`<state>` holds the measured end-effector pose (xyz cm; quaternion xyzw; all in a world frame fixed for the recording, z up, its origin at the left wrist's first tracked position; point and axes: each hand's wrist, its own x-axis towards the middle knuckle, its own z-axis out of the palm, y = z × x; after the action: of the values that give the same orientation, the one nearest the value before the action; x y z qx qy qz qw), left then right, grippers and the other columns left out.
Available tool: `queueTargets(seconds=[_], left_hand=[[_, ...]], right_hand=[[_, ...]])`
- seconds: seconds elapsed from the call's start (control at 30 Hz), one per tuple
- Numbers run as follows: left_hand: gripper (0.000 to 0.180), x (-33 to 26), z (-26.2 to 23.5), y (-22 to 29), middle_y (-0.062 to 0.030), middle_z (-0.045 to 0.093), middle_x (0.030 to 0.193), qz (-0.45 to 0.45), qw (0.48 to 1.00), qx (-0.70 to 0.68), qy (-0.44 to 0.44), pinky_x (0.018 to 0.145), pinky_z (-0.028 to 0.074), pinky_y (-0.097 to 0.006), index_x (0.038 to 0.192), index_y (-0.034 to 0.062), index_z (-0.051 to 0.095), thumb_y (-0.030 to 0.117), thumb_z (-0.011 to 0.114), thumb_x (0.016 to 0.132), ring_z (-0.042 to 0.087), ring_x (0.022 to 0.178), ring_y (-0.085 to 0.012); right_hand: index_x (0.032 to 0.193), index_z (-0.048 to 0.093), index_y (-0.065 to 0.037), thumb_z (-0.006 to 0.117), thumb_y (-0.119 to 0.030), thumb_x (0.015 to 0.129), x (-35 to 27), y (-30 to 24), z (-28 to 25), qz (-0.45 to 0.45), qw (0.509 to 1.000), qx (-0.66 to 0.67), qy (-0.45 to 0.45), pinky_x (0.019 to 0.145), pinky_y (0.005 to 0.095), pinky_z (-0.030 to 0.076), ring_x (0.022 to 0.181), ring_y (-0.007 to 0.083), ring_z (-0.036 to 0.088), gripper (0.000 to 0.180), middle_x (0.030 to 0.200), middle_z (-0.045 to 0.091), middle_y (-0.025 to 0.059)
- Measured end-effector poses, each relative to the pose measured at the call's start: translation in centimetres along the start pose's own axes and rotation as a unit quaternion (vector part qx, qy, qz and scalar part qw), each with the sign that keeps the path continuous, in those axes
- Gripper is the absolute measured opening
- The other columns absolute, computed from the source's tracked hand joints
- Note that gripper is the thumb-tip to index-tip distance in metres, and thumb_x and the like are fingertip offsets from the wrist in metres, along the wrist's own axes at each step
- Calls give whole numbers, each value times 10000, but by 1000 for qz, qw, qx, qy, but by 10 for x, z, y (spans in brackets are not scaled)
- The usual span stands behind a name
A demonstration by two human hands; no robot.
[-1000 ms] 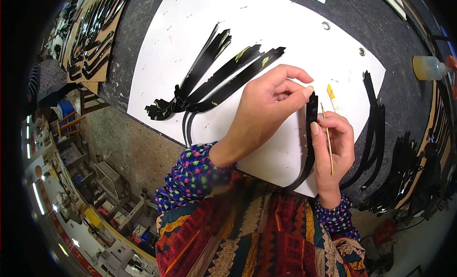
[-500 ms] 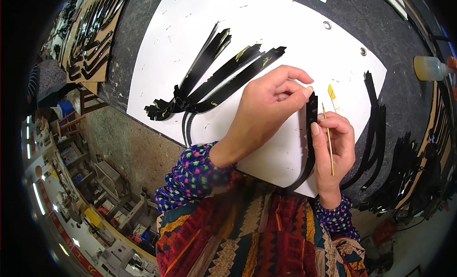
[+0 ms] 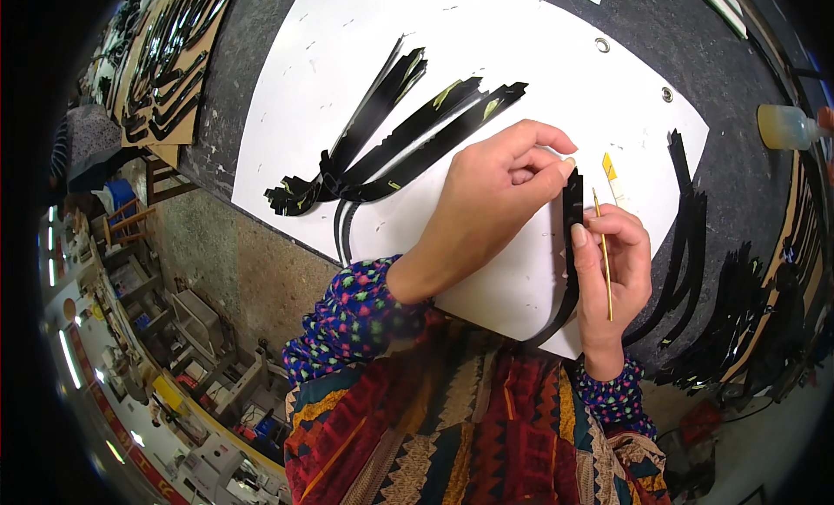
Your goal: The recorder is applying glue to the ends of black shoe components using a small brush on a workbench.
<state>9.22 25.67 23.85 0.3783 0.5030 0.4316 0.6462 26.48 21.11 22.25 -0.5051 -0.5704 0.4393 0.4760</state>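
A narrow black strip runs down the white board to its front edge and curves there. My right hand pinches it between thumb and fingers near its upper end. The same hand carries a thin, pointed brass-coloured rod across its fingers. My left hand is closed, its thumb and fingertips together at the strip's top end; anything between them is too small to make out. A yellow pointed piece lies just beyond my right hand. Left of my hands lies a knotted bundle of black strips with yellowish bits.
More black strips lie right of the board, with a darker pile nearer. A bottle of pale yellow liquid stands at the far right, another person's hand by it. Glossy black strips lie on a brown panel at the far left.
The view has shifted slightly. Both hands keep nearly the same grip and place at the strip; no clear change in what they hold.
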Motion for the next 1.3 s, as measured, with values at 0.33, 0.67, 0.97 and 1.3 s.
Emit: queueTargets(seconds=[0.33, 0.67, 0.97, 1.3], left_hand=[[221, 1, 2, -2, -20, 709, 906, 6, 1000, 2, 2, 711, 491, -154, 1165, -40, 629, 68, 642, 973, 615, 815, -15], [224, 0, 1, -2, -31, 710, 927, 7, 999, 37, 7, 732, 505, -159, 1165, -46, 630, 76, 644, 977, 623, 832, -21], [436, -22, 2, -19, -96, 528, 1038, 258, 906, 335, 26, 721, 457, -300, 1275, 114, 673, -66, 579, 888, 528, 830, -195], [559, -39, 6, -35, -17, 515, 1202, 292, 721, 627, 50, 787, 381, -323, 1386, 153, 609, 8, 554, 848, 456, 904, -194]], right_hand=[[1106, 585, 29, 642, 95, 922, 0, 1, 0, 3, 1000, 6, -5, 683, 209, 472, 801, 67, 542, 203, 1129, 572, 117], [1114, 583, 31, 634, 97, 925, 0, -1, 0, 13, 1000, 3, -7, 687, 205, 468, 798, 62, 536, 206, 1137, 571, 119], [1123, 581, 23, 635, 121, 903, 1, 0, -1, 10, 999, -48, -12, 671, 198, 493, 829, 72, 581, 247, 1146, 572, 113], [1116, 584, 2, 638, 110, 891, 3, 1, 0, 16, 996, -89, -28, 608, 211, 427, 726, 58, 481, 255, 1124, 570, 82]])
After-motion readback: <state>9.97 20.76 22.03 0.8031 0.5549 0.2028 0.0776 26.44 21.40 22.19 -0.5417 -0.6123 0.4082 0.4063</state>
